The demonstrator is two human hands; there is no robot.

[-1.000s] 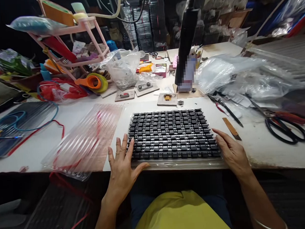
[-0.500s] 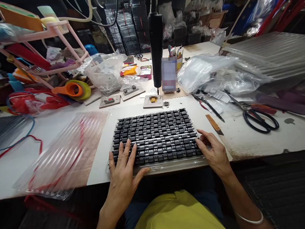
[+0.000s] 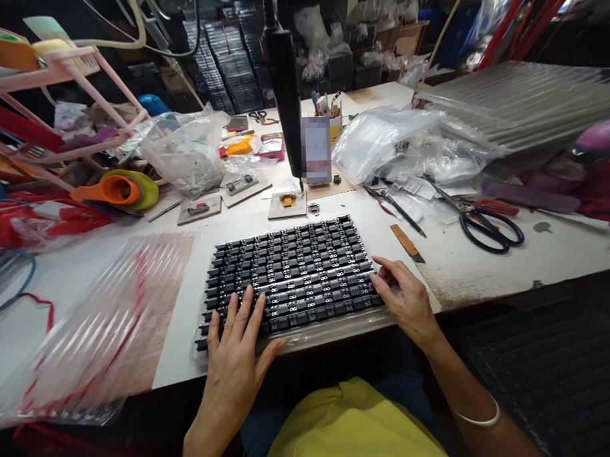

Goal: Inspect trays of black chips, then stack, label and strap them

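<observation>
A clear plastic tray point(image 3: 308, 332) lies on the white table in front of me, filled with rows of small black electronic parts point(image 3: 286, 269) with metal pins. My left hand point(image 3: 234, 351) rests on the tray's near left corner, fingers spread over the lowest rows and thumb pointing right. At the right edge of the tray is my right hand point(image 3: 405, 295), its thumb and forefinger bent and apart, the tips touching the row ends. Its other fingers are partly hidden behind. Neither hand holds a loose part.
Behind the tray hangs a black electric screwdriver point(image 3: 285, 102) above a small block point(image 3: 287, 206). Right lie a box cutter point(image 3: 405, 241), scissors point(image 3: 490, 229) and plastic bags point(image 3: 392, 139). A ribbed clear sheet point(image 3: 112, 308) and pink rack point(image 3: 79, 70) are at left.
The whole scene has shifted left in the picture as my head turned. Both hands stay at the tray, my left hand still spread and my right hand still at the right edge.
</observation>
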